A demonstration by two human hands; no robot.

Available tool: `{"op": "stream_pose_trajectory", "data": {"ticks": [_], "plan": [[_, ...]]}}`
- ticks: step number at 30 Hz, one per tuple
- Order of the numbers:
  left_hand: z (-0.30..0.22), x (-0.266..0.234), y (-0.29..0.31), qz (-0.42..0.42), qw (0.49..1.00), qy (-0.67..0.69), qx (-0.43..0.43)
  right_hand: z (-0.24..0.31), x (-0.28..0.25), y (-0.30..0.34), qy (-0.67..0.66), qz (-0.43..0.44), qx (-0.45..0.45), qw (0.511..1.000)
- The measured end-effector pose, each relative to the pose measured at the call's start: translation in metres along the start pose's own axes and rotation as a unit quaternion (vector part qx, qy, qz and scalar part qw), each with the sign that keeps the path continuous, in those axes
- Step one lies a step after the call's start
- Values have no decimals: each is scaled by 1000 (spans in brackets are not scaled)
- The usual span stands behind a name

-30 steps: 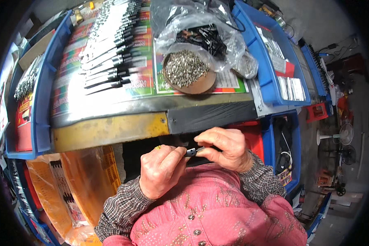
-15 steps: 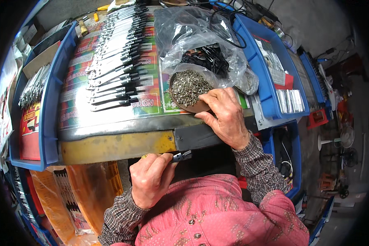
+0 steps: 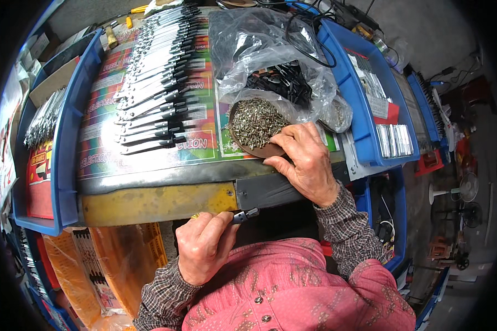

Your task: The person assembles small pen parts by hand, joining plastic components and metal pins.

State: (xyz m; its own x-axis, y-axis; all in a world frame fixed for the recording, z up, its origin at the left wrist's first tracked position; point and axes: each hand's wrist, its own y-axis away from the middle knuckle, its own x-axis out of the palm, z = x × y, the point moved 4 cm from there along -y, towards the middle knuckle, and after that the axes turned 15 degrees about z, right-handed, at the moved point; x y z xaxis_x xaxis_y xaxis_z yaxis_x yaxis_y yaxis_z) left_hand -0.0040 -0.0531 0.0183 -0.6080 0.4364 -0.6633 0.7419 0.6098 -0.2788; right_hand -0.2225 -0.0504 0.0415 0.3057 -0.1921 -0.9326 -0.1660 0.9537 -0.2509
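My left hand [image 3: 205, 247] is closed round a short dark grey piece with a metal tip [image 3: 244, 215], held just off the table's front edge; the rest of it is hidden in my fingers. My right hand [image 3: 308, 164] is at the near right rim of a round brown dish [image 3: 268, 151]. Its fingers bend over a heap of small metal pins [image 3: 255, 122], with the thumb apart from them; I see nothing between them. Behind the dish, black plastic parts [image 3: 280, 81] lie in a clear plastic bag [image 3: 243, 47].
Left of the dish lies a long row of silver strips with black ends [image 3: 159, 83]. Blue trays flank the table, the left tray [image 3: 66, 187] and the right tray [image 3: 345, 91] both holding metal pieces. A black cable [image 3: 320, 60] loops over the bag. Below left is an orange crate [image 3: 116, 265].
The tip of the piece in my left hand has turned slightly. My right hand stays at the dish, its fingers barely shifted. The whole view has moved a little.
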Motion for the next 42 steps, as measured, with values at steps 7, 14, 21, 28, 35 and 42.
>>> {"op": "stream_pose_trajectory", "data": {"ticks": [7,14,21,28,35,42], "plan": [[-2,1,1,-6,1000,-3,7,1,-2,5,-12,-9,8,1000],[-5,4,4,5,1000,19,0,-3,-2,5,-63,-11,16,998],[-10,3,3,20,999,39,-22,14,-5,18,-154,-6,10,988],[-15,10,5,30,998,57,-22,51,5,42,-366,31,-27,930],[-24,12,6,32,999,22,5,57,15,51,-426,60,-11,903],[-24,16,9,42,999,13,4,58,16,56,-433,79,19,898]]}}
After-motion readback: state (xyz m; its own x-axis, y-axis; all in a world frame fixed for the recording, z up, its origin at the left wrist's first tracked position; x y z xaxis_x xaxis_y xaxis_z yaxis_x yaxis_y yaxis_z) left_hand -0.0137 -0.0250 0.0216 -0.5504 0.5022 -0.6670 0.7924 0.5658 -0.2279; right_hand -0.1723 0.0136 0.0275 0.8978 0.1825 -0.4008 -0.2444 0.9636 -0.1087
